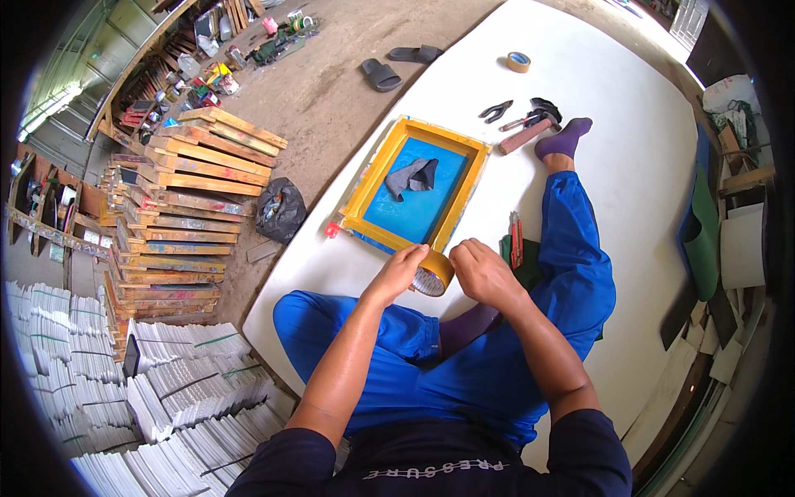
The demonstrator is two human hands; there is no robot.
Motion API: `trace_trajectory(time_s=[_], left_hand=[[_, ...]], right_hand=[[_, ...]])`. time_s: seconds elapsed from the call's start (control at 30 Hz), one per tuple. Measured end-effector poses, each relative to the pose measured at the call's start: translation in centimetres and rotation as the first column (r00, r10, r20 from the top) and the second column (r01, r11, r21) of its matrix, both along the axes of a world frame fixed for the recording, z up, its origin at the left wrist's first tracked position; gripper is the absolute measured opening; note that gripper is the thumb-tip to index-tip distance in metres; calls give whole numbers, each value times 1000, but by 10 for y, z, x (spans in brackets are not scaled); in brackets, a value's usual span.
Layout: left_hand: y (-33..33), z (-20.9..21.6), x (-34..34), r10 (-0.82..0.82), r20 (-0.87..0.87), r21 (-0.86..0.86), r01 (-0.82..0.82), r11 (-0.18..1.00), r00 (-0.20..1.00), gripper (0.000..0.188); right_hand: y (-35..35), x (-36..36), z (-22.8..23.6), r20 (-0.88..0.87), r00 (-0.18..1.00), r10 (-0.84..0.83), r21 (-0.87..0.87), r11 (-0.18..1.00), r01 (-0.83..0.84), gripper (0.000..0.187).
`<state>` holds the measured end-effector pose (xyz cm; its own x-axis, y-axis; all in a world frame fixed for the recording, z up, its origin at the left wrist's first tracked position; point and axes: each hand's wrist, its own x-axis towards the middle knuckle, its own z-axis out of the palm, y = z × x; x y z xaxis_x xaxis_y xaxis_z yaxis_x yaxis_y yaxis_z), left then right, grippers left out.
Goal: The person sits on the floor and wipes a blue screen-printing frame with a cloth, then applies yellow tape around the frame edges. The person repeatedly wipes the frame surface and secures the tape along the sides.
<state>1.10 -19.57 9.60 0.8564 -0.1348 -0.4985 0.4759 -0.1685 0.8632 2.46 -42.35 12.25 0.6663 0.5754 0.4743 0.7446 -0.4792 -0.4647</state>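
Note:
Between my hands is a roll of brown packing tape [442, 267], tilted so its printed inner core shows. My left hand [396, 274] grips the roll's left side, thumb on top. Fingers bent together, my right hand [490, 270] pinches at the roll's right edge; whether a loose tape end is between the fingertips is hidden. Just beyond lies a screen printing frame [473, 186] with yellow-taped borders and a blue mesh [422, 217]. A crumpled grey cloth [411, 178] rests on the mesh. Beside my right hand is a red utility knife [517, 240] over dark green material.
Pliers [496, 111], a hammer [527, 135] and another tape roll [518, 61] lie on the white board [646, 166] where I sit. Sandals [381, 74] stand past its far edge. Stacked wooden frames [178, 224], a black bag [281, 209] and white bundles [190, 373] line the left.

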Motion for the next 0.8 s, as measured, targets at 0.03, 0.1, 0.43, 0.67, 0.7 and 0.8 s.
trace_trajectory(time_s=[0.03, 0.1, 0.43, 0.67, 0.7, 0.8], left_hand=[[0, 2, 0, 11, -1, -6, -11, 1000, 1000, 48], [1, 4, 0, 14, -15, -38, -14, 999, 1000, 47], [-3, 13, -1, -14, 15, -84, 15, 996, 1000, 44], [-2, 13, -2, -14, 13, -67, 15, 998, 1000, 43], [-2, 14, -2, -15, 12, -69, 16, 997, 1000, 43], [-3, 15, -2, -15, 16, -73, 16, 997, 1000, 42]], right_hand=[[-1, -1, 2, -5, 1000, -15, 51, 999, 15, 11], [-4, -1, 1, -69, 996, -63, 107, 992, 70, 11], [6, -2, 10, -358, 929, -92, 132, 980, 148, 18], [12, -3, 0, -433, 895, -107, 179, 963, 202, 12], [13, -3, 0, -433, 895, -109, 184, 961, 206, 12], [16, -4, 5, -422, 899, -115, 192, 958, 213, 10]])
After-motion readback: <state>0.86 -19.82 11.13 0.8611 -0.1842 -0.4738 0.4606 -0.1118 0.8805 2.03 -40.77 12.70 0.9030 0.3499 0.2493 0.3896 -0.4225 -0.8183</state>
